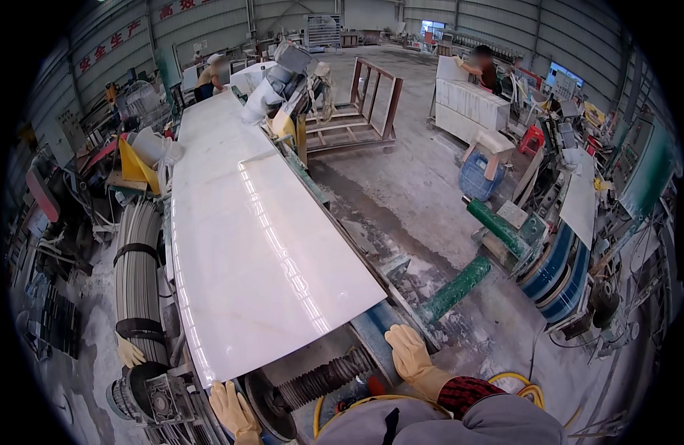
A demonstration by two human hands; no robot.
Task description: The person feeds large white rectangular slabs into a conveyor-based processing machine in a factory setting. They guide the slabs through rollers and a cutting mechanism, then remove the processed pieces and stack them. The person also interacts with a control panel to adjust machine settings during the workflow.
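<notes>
A long, glossy white stone slab (260, 245) lies flat on a machine bed, running away from me. At its near left corner is my left hand (234, 411), in a cream glove, fingers stretched out and holding nothing. My right hand (410, 356), gloved alike, rests on the blue belt or rail (375, 337) beyond the slab's near right corner. Its fingers lie together over that surface, with no object in them. Between my hands, under the slab's near edge, sits a dark, ribbed roller or bellows-covered shaft (323, 380) with a round wheel at its left end.
A loose cream glove (130, 351) hangs by a ribbed grey bundle (139, 274) on the left. Green rollers (461, 288) jut out at right. A yellow hose (531, 389) curls near my right leg. A metal frame (375, 104) stands ahead. Two people work farther off.
</notes>
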